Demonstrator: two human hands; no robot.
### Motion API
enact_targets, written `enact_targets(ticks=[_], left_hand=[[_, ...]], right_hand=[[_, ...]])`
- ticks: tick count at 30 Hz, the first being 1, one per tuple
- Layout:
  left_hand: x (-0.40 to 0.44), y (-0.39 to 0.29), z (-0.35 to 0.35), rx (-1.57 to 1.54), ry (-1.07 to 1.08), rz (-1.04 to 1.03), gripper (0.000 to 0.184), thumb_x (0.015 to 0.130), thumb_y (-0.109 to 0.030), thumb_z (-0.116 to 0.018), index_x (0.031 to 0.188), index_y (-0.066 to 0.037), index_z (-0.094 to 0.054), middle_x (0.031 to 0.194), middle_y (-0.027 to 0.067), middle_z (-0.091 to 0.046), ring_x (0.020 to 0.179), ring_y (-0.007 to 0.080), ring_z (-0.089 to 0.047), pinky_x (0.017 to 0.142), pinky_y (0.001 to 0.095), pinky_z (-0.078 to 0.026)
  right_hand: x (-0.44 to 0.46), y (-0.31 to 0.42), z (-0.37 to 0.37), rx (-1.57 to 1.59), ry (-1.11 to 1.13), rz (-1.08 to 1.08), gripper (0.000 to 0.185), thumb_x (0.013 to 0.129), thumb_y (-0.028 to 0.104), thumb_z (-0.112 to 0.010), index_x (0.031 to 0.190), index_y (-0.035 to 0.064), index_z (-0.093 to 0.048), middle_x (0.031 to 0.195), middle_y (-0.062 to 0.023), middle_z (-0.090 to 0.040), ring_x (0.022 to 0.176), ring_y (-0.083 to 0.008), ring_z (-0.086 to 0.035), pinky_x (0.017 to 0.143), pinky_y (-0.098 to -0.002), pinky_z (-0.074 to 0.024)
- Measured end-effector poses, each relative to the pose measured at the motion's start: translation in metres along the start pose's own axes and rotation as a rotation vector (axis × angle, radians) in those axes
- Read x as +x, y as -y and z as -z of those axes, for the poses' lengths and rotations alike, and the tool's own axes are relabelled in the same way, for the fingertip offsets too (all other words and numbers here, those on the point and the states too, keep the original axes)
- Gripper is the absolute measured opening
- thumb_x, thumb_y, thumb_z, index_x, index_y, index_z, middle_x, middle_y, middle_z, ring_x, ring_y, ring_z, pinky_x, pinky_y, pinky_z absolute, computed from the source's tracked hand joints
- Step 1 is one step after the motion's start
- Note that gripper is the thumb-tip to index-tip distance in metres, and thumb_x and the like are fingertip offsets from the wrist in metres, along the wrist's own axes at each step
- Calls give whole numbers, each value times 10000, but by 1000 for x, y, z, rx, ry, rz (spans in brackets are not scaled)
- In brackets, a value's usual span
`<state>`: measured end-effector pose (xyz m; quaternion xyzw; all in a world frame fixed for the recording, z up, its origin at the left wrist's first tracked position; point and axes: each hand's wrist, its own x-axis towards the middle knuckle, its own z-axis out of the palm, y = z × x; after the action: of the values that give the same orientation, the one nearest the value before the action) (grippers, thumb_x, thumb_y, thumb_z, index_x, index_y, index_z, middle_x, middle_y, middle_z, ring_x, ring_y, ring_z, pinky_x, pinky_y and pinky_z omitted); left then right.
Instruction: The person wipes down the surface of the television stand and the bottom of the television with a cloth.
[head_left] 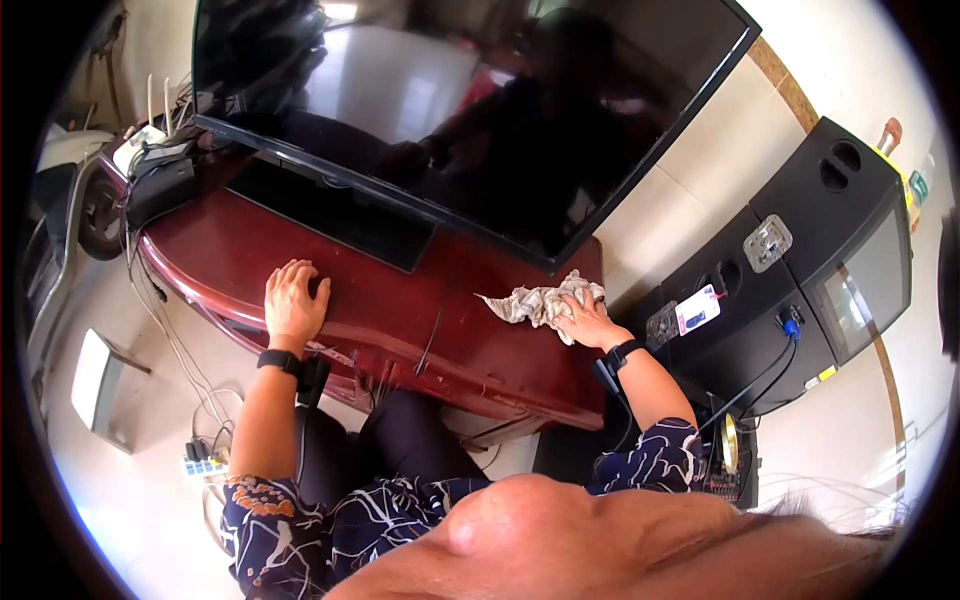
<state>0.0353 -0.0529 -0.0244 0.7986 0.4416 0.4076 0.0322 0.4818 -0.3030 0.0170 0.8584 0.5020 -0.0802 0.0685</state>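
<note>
My right hand (585, 322) presses a crumpled, pale patterned cloth (530, 303) against the top of a glossy red-brown TV cabinet (470, 345), near its right end. The cloth bunches under and around the fingers, and a thin corner trails to the left. Toward the cabinet's left front edge, my left hand (293, 300) rests palm down with its fingers laid out and nothing in them. Behind both hands stands a large black television (420, 120), its dark screen full of reflections. The flat black stand (330, 215) lies beyond my left hand.
Tall black speakers (800, 260) with a plugged cable stand on the right. A white router (150, 148) and a black box (162, 190) sit at the cabinet's left end. Cables run down to a power strip (205, 466). A stool (100, 390) and a scooter (60, 220) are at left.
</note>
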Motion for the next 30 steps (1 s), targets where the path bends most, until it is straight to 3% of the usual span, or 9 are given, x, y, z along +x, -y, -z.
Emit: enact_targets(ticks=[4,10,13,16,19,22,26,28,30], left_hand=[[1,-4,3,15,36,10,217,825,-240,-634,935,-53,-624,1135,95,-640,1176,276,-537,1047,419,-349],[3,-8,2,47,63,9,199,826,-217,-637,929,-47,-625,1131,99,-643,1177,284,-540,1044,422,-353],[6,-9,1,49,63,18,183,810,-195,-642,915,-45,-630,1119,103,-648,1164,287,-545,1036,417,-362],[6,-11,3,36,50,39,175,796,-182,-645,901,-44,-632,1113,102,-651,1153,287,-549,1032,413,-367],[7,-14,5,31,72,51,180,793,-182,-645,902,-39,-631,1113,103,-650,1153,288,-548,1036,415,-364],[7,-13,5,23,63,58,180,794,-186,-644,898,-40,-630,1110,101,-650,1154,288,-547,1037,420,-362],[6,-10,4,16,60,66,188,810,-197,-638,909,-38,-634,1112,100,-650,1167,283,-542,1041,414,-356],[5,-9,2,14,33,52,185,810,-189,-641,904,-31,-625,1103,104,-650,1139,286,-554,1022,402,-372],[5,-10,4,11,33,61,189,813,-193,-638,909,-31,-624,1110,104,-650,1142,291,-552,1024,404,-372]], right_hand=[[57,-14,5,-43,-57,-73,725,880,658,-370,1468,245,-269,1467,-304,-214,1291,-580,-293,1097,-544,-260],[148,-61,-8,-5,-155,-175,695,901,612,-383,1481,247,-269,1510,-266,-198,1333,-529,-276,1115,-515,-237],[184,-83,-3,-139,-45,-217,695,890,602,-400,1476,241,-294,1518,-258,-198,1342,-479,-304,1099,-505,-269],[195,-92,6,-50,-86,-259,705,884,630,-350,1471,244,-295,1532,-199,-216,1379,-453,-241,1098,-511,-270],[232,-129,-9,-22,-68,-253,726,895,645,-300,1483,223,-245,1555,-147,-201,1434,-412,-82,1111,-538,-239],[250,-152,-17,93,-37,-188,723,901,642,-282,1488,223,-233,1562,-139,-186,1437,-416,-60,1116,-540,-229],[246,-156,-20,26,-20,-215,733,894,650,-302,1502,251,-201,1568,-179,-124,1430,-434,-88,1129,-525,-217],[194,-100,13,202,-104,-391,750,883,654,-336,1511,276,-173,1563,-231,-51,1416,-455,-141,1134,-515,-216],[280,-192,-60,-73,-64,-277,787,867,680,-347,1516,279,-156,1549,-270,-35,1393,-478,-200,1130,-518,-225]])
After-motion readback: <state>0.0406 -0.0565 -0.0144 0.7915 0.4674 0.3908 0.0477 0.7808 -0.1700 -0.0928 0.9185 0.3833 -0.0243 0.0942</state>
